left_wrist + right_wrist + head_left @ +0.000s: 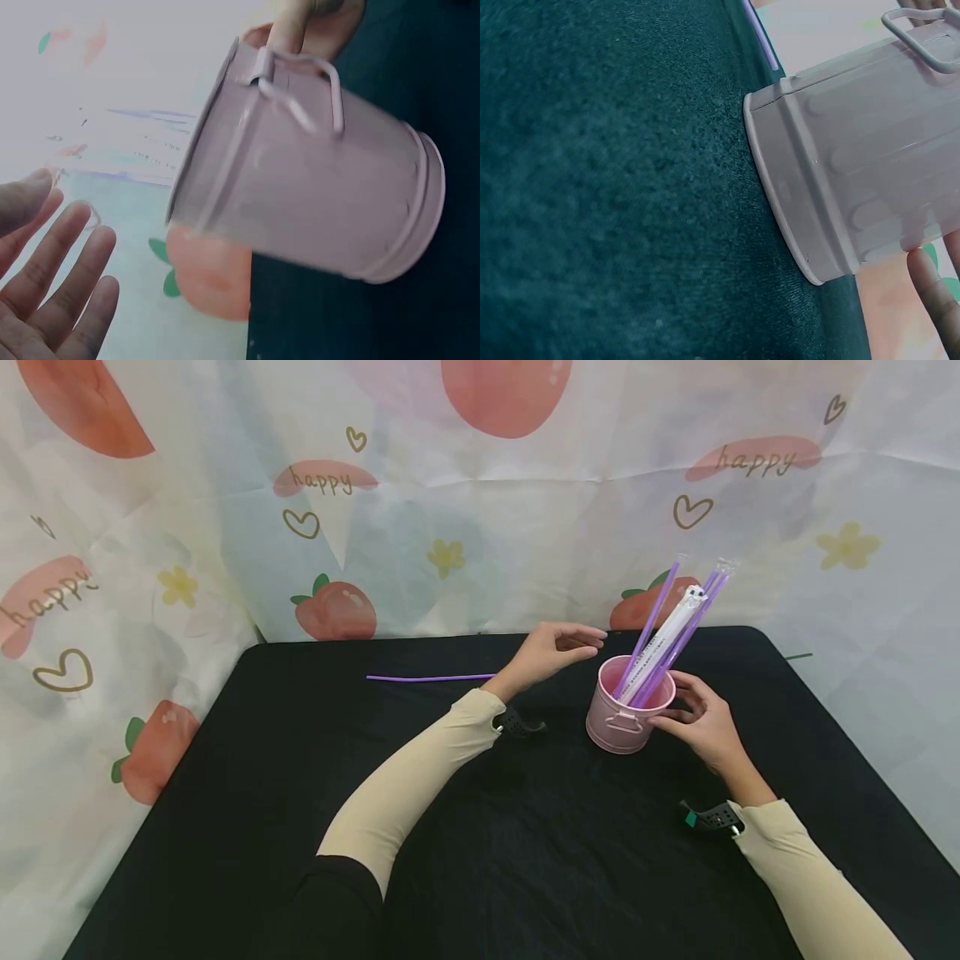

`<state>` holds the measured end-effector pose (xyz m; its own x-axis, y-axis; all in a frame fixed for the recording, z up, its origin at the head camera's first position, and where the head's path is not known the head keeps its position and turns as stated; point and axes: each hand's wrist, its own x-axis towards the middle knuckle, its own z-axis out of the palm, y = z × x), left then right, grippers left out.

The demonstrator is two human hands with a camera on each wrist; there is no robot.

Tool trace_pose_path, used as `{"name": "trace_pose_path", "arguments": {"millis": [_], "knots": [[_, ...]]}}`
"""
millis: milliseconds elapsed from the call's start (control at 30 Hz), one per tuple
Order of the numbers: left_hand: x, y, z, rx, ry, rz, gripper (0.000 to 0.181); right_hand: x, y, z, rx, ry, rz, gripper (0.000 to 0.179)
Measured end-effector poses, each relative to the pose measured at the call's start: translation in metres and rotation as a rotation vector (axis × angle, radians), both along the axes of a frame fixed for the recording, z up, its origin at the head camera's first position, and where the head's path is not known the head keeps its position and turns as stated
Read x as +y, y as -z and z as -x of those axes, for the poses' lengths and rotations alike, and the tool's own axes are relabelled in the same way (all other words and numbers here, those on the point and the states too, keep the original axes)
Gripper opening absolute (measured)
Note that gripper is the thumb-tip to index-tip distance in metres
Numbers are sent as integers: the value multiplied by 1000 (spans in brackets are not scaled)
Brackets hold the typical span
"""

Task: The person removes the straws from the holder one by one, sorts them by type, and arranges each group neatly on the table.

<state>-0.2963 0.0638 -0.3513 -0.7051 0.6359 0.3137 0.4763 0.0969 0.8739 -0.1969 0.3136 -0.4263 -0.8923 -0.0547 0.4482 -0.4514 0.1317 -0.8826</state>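
A pink metal bucket (618,727) with a small side handle stands on the black table, right of its middle. Thin wrapped purple straws (651,618) and a white wrapped bundle (663,643) lean out of its mouth. At the bucket's right side my right hand (701,714) grips near the rim, thumb in front by the handle, other fingers behind. My left hand (558,652) hovers left of the rim, apart from it, fingers loosely extended and holding nothing. In the left wrist view its spread fingers (71,270) face the bucket mouth.
One purple straw (427,678) lies flat near the table's back edge, partly behind the left wrist. A patterned cloth (480,527) hangs behind and beside the black table (525,860). A thin green piece (799,656) shows beyond the right edge.
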Motion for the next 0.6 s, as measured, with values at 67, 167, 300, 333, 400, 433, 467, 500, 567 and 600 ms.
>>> {"name": "trace_pose_path", "arguments": {"millis": [67, 167, 300, 333, 400, 433, 467, 500, 567, 600], "knots": [[7, -1, -2, 2, 8, 0, 30, 0, 0, 0, -1, 1, -2, 65], [16, -2, -5, 2, 12, 14, 30, 0, 0, 0, -1, 1, -2, 64], [27, -4, -9, 6, 20, 29, 30, 0, 0, 0, -1, -2, -5, 65], [29, -4, -10, 8, 19, 35, 30, 0, 0, 0, 0, -2, -6, 65], [33, -4, -11, 9, 20, 43, 31, 0, 0, 0, 1, -1, -10, 65], [35, -4, -11, 12, 18, 49, 31, 0, 0, 0, 1, -2, -9, 64], [37, -3, -12, 15, 16, 55, 32, 0, 0, 0, 2, -2, -8, 64], [39, -3, -12, 16, 15, 61, 32, 0, 0, 0, 2, -3, -6, 64], [41, -3, -12, 23, 9, 76, 32, 0, 0, 0, 4, -4, -2, 64], [42, -2, -12, 25, 6, 82, 32, 0, 0, 0, 5, -6, 2, 64]]}}
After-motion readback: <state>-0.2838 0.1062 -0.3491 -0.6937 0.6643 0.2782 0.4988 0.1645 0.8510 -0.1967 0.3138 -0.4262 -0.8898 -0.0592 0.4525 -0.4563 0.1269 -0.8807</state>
